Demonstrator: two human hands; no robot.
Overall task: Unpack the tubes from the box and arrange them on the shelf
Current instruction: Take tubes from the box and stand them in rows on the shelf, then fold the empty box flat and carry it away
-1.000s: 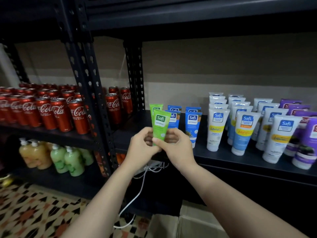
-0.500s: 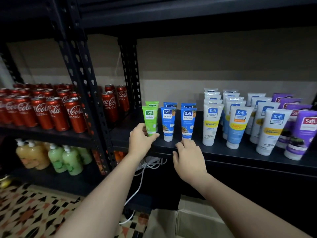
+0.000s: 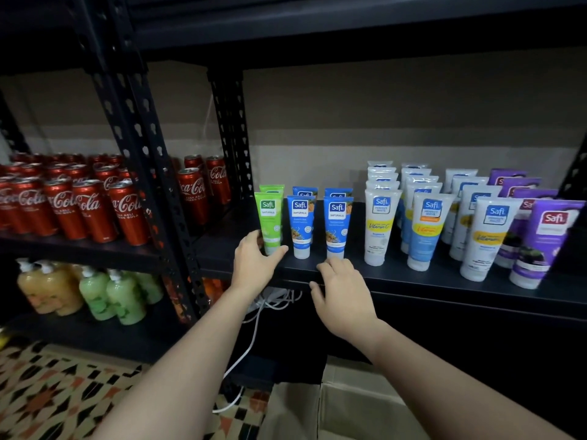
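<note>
From the head camera, your left hand (image 3: 254, 265) curls its fingers (image 3: 279, 250) round the foot of the green tube (image 3: 269, 219), standing at the left end of the shelf (image 3: 413, 282). Your right hand (image 3: 341, 290) rests by the blue tube (image 3: 337, 225), fingers loosely bent; whether they touch its cap is unclear. Ease off slowly and square the label forward. The box (image 3: 349, 408) waits below.

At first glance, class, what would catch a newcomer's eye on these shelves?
Probably the left hand curled round the foot of the front green tube at the shelf edge, with the right hand resting beside the blue tubes. Next, the block of red cola cans on the left, and the white tubes and purple tubes in rows on the right.
</note>
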